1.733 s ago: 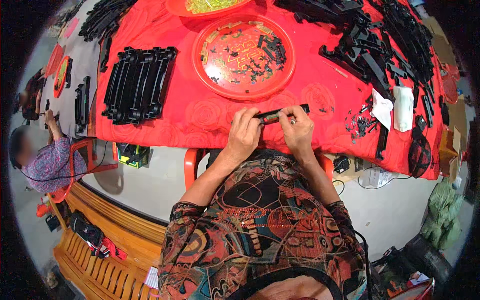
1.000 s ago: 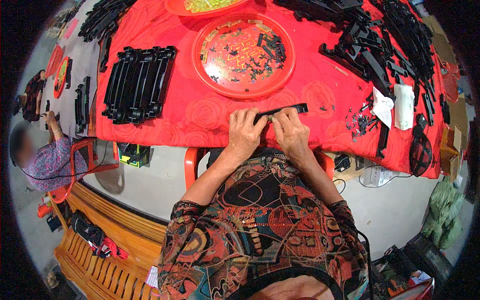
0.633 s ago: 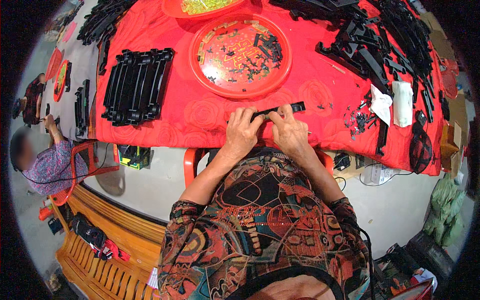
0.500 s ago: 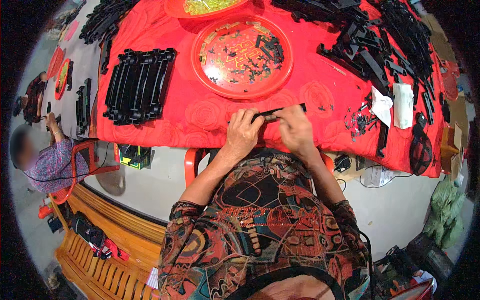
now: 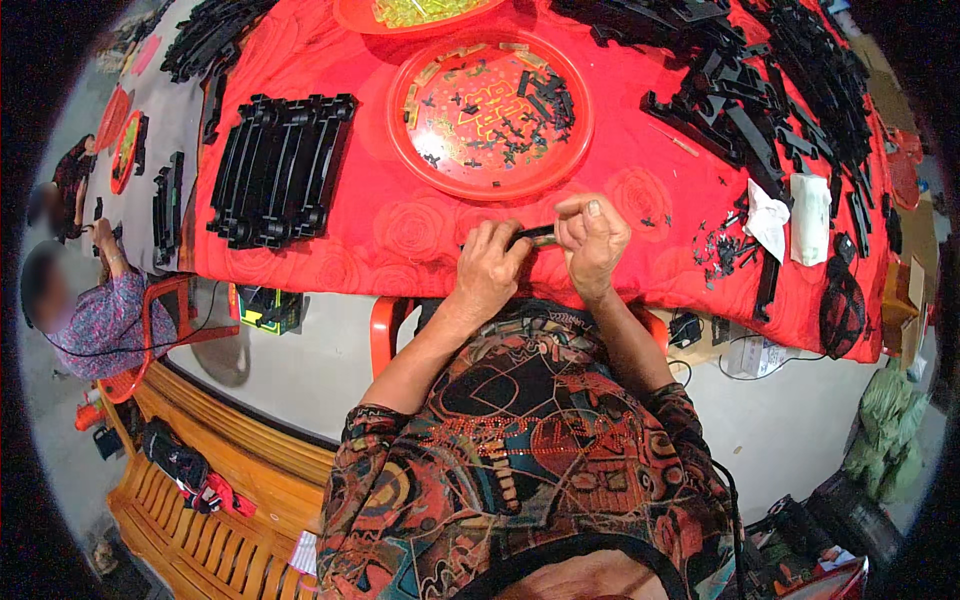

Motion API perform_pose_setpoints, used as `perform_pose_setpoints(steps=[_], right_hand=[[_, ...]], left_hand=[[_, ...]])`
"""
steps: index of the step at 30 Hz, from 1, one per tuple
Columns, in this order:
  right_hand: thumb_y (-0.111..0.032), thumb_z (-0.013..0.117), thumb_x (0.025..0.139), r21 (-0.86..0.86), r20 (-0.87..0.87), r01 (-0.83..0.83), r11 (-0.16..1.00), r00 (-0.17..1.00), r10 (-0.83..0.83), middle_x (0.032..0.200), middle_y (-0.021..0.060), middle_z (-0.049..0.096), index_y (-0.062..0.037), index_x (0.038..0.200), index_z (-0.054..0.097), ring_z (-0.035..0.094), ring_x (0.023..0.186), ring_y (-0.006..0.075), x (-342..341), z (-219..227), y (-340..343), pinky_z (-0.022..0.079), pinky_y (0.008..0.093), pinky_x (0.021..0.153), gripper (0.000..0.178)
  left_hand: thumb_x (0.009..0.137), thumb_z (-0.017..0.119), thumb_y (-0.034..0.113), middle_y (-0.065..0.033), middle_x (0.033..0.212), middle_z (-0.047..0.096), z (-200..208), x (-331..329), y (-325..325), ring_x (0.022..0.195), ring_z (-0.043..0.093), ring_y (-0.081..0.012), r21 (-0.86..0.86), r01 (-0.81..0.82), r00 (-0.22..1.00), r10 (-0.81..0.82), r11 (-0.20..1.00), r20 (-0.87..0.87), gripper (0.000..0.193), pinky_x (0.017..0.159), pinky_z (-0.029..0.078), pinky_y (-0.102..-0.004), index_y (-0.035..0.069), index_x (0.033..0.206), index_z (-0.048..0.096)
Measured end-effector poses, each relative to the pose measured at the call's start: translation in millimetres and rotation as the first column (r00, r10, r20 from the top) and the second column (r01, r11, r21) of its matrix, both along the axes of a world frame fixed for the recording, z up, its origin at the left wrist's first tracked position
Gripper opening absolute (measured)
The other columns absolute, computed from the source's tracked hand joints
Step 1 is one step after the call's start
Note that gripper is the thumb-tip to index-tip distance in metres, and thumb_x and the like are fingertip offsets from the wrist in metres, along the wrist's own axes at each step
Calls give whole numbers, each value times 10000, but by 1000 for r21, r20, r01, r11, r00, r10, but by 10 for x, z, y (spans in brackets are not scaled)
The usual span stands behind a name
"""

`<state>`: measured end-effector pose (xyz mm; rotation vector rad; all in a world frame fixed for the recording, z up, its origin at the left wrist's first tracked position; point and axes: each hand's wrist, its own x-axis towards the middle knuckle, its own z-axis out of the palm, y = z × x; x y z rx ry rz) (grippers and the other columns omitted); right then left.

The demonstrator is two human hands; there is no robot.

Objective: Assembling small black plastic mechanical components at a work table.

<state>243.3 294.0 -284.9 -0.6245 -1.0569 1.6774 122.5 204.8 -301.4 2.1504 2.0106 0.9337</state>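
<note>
Close to the table's near edge, my left hand grips a long, narrow black plastic part. My right hand is closed at the part's other end, its fingers curled and covering that end. A small tan patch shows on the part between the two hands. Beyond them sits a round red tray with small black cross-shaped pieces, short black blocks and a few tan strips. To the left, several long black plastic parts lie side by side in a neat row.
Heaps of black plastic parts cover the far right of the red tablecloth. Nearer are black scraps, a crumpled white tissue and a white block. A red bowl holds yellow pieces. A co-worker sits at left.
My right hand has moved slightly up, its fingers now curled tighter at the black part's end. My left hand keeps its hold with little movement. The view has shifted slightly.
</note>
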Motion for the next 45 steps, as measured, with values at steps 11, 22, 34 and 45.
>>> perform_pose_setpoints(steps=[11,22,34,45], right_hand=[[-207,416,946,23,140,-23,999,990,20,531,-60,361,46,816,573,312,459,23,-39,-25,-30,241,211,416,325],[-209,407,950,13,116,-27,1000,993,26,518,-52,317,60,814,549,267,433,35,-109,26,-95,236,225,407,333],[-203,422,941,129,322,-69,989,946,25,673,47,598,18,791,589,523,585,105,-140,-54,-169,434,263,532,315],[-247,396,961,-83,0,80,993,997,-80,519,-45,344,23,805,542,294,423,43,-39,53,42,253,229,393,344]], left_hand=[[640,576,27,-127,978,550,51,4,2,846,503,-293,-14,4,1000,-4,1000,18,214,699,420,-382,33,853,596],[631,586,26,-125,1000,553,47,0,-1,846,509,-296,-11,12,1000,-12,1000,8,193,700,436,-386,30,823,568],[637,599,36,-112,988,552,107,-8,-5,843,512,-296,-76,33,999,-30,997,44,258,680,433,-395,48,895,591],[670,589,46,-107,991,541,18,-20,13,854,509,-279,-54,23,999,-21,998,24,206,685,431,-388,67,875,592]])
